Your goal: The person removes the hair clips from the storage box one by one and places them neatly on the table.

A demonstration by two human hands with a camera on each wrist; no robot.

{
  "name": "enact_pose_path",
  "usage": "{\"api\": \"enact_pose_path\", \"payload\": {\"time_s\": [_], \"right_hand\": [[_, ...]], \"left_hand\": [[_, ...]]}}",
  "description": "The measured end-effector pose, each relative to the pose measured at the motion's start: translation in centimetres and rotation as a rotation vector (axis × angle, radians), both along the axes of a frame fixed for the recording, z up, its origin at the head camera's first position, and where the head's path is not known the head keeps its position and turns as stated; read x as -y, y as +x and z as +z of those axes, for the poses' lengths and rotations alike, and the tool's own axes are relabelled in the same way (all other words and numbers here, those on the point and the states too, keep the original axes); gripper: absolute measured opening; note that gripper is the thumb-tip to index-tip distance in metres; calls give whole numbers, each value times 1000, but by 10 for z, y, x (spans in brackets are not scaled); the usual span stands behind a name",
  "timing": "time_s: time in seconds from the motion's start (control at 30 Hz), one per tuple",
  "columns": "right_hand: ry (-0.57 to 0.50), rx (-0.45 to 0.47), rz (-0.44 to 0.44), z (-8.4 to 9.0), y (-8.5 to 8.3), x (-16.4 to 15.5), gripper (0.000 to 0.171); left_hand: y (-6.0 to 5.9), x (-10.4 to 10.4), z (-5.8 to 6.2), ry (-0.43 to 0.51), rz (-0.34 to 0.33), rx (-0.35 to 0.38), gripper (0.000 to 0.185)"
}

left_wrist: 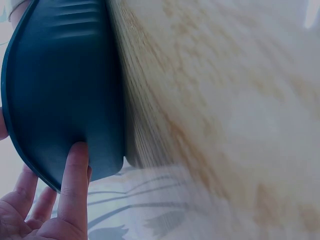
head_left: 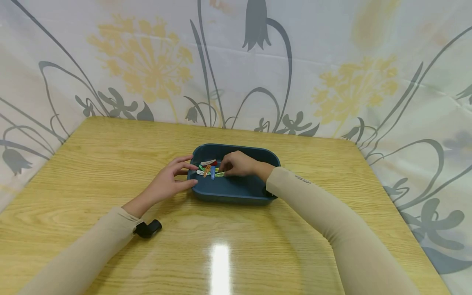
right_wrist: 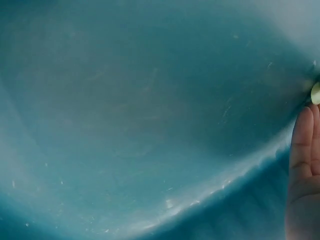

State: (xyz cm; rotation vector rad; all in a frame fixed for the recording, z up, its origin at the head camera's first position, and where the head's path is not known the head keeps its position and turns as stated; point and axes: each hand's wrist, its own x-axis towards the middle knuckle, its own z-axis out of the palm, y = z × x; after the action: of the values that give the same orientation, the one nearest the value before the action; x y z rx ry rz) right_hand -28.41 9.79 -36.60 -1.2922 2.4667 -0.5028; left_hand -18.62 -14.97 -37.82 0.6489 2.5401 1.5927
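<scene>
A small black object lies on the wooden table beside the left sleeve. Farther in, the left hand rests against the left end of a dark blue plastic tub — fingers straight, thumb on the outer wall. The right hand is inside the tub with fingers curled over a heap of coloured hair clips — whether they pinch one cannot be told. A flower-printed cloth hangs behind.

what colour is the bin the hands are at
The bin is dark blue-teal, plain with no pattern; the head view shows it best.
</scene>
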Motion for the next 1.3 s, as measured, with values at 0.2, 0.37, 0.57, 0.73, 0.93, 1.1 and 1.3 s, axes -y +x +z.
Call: {"api": "enact_pose_path", "payload": {"time_s": [0.2, 0.37, 0.57, 0.73, 0.93, 1.1, 1.3], "right_hand": [[-15, 41, 19, 3, 1, 1, 17], [-45, 82, 9, 8, 2, -5, 19], [-101, 141, -20, 19, 3, -4, 24], [-149, 163, -58, 32, 10, -5, 25], [-218, 180, -97, 51, 20, -8, 28], [-251, 145, -101, 60, 26, -13, 29], [-301, 113, -117, 64, 30, -22, 29]], "left_hand": [[0, 0, 1, 10, -1, 6, 35], [-1, -2, 0, 9, -3, 7, 36], [-1, 0, -2, -2, 7, -1, 36], [0, 1, -1, -7, 6, -9, 37], [0, 1, -1, -2, 8, -5, 36], [1, 1, 0, 0, 5, -2, 36], [0, 0, -1, -5, 5, -8, 36]]}}
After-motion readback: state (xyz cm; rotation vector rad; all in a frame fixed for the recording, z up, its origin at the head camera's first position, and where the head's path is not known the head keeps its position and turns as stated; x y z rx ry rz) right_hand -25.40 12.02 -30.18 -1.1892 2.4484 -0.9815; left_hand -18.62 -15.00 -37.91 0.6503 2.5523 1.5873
